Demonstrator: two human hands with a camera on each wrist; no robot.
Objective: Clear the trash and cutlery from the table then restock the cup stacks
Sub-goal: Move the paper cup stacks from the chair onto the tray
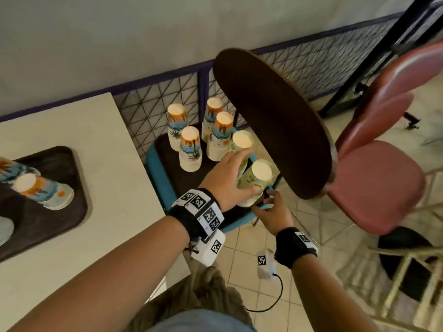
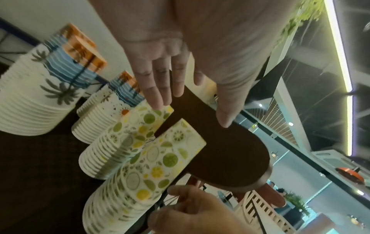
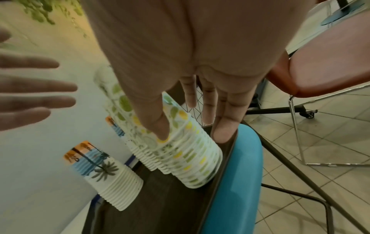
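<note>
Several upside-down paper cup stacks stand on a dark tray point(image 1: 169, 164) set on a blue chair seat point(image 1: 154, 168). The nearest citrus-print stack point(image 1: 257, 179) point(image 2: 152, 166) point(image 3: 192, 158) is at the tray's right front corner. My right hand point(image 1: 267, 202) point(image 3: 192, 134) holds its lower part, thumb on its side and fingers behind it, down to the tray rim. My left hand point(image 1: 249, 171) point(image 2: 192, 112) hovers over the stack's top with straight, spread fingers. A second citrus stack point(image 1: 242, 140) point(image 2: 124, 137) stands just behind. Palm-print stacks point(image 1: 190, 149) fill the rear.
A round dark tabletop point(image 1: 275, 125) overhangs the tray's right side. A pink chair point(image 1: 376, 183) stands to the right on the tiled floor. On the white table point(image 1: 100, 144) at left, another dark tray point(image 1: 60, 216) holds cups lying down point(image 1: 43, 190). Wire mesh fencing point(image 1: 155, 101) runs behind.
</note>
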